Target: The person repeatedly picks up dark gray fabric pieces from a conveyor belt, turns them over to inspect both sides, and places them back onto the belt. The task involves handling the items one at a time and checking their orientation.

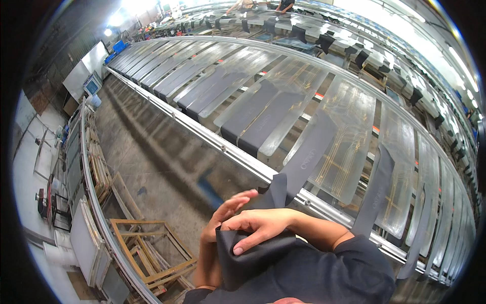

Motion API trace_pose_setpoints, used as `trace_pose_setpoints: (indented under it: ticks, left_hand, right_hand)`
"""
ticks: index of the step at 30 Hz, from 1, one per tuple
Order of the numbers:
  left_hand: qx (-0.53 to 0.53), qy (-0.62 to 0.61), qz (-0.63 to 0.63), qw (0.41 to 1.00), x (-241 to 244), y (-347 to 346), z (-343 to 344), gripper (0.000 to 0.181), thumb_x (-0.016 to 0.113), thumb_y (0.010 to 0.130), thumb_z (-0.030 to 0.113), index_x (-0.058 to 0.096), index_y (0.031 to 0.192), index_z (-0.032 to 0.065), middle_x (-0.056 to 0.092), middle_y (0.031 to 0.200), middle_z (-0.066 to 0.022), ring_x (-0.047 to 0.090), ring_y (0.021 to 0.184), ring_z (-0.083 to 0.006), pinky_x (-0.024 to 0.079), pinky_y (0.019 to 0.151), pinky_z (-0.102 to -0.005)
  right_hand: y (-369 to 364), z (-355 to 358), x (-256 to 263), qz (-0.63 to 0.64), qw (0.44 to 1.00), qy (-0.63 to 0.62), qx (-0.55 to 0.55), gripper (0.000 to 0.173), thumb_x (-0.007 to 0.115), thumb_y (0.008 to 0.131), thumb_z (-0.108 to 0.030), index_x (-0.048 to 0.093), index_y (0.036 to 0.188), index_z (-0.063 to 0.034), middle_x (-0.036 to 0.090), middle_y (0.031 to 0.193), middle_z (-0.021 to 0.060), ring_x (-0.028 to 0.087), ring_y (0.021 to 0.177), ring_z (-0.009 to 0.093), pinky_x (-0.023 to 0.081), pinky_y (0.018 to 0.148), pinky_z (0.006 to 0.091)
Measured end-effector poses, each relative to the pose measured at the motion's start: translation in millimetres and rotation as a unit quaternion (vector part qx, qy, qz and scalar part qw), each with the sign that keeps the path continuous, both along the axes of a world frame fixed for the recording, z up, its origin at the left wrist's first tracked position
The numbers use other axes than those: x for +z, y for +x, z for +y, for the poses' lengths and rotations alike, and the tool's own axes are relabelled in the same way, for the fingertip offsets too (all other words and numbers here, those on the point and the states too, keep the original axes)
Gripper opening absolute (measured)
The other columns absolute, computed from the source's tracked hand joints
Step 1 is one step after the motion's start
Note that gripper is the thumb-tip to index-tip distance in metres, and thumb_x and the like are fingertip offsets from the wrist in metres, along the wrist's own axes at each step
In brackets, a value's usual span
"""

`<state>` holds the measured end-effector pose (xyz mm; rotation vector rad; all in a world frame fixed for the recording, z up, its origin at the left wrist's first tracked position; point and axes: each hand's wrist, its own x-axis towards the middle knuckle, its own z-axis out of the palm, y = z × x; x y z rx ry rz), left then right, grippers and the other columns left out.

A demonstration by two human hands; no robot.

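My right hand [262, 228] is palm down, its thumb pressing on a folded black fabric piece [252, 262] against my chest. My left hand [231, 207] is raised just behind it, fingers extended and nothing visible in them; its palm is partly hidden. Beyond my hands, a dark fabric piece [279, 190] hangs over the table's metal rail. A long dark grey panel [313, 148] bearing pale print lies on a metal plate. Another printed panel [379, 182] lies further right, and wider dark pieces [262, 117] lie to the left.
A long rail-edged table [224, 149] carries rows of metal plates [343, 140]. Wooden frames [152, 224] and white screens [87, 243] stand at the lower left beside another rail [89, 167]. A concrete floor aisle [152, 152] runs between. Workers [284, 5] stand at far tables.
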<state>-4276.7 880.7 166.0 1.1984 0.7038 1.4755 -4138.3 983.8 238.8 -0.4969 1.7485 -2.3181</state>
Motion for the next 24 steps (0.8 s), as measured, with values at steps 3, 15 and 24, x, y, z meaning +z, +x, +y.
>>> trace_pose_setpoints:
  ticks: [3, 15, 24]
  left_hand:
    - [-0.043, -0.041, -0.004, 0.998, -6.2, -1.2, -6.6, 0.082, 0.078, 0.073, 0.044, 0.045, 0.131, -0.0037, 0.049, 0.133, -0.0193, 0.046, 0.125, -0.0266, 0.037, 0.101, -0.0366]
    - [0.225, -0.137, 0.151, 0.953, 16.1, -39.8, -35.1, 0.02, 0.071, 0.081, 0.013, 0.066, 0.085, -0.0056, 0.065, 0.074, -0.0036, 0.058, 0.067, -0.0087, 0.044, 0.061, -0.0229]
    - [0.314, -0.242, 0.218, 0.892, -19.8, -6.8, 1.5, 0.036, 0.064, 0.089, 0.015, 0.06, 0.119, -0.0053, 0.065, 0.107, -0.0091, 0.058, 0.092, -0.0111, 0.046, 0.083, -0.0236]
  right_hand:
    - [5.1, 11.3, -9.4, -0.024, 0.999, -0.027, 0.019, 0.035, 0.066, 0.089, -0.017, 0.051, 0.115, 0.0017, 0.062, 0.098, 0.0039, 0.057, 0.09, 0.007, 0.047, 0.077, 0.0249]
    - [76.1, 64.1, -175.6, 0.031, 0.744, -0.665, -0.06, 0.085, 0.06, 0.083, -0.057, 0.031, 0.144, -0.0049, 0.064, 0.112, 0.0131, 0.06, 0.106, 0.023, 0.051, 0.083, 0.0373]
    - [38.8, 6.9, -190.9, -0.134, 0.88, -0.429, -0.151, 0.084, 0.04, 0.087, -0.069, 0.031, 0.145, -0.0088, 0.041, 0.143, 0.0135, 0.04, 0.131, 0.022, 0.033, 0.109, 0.0391]
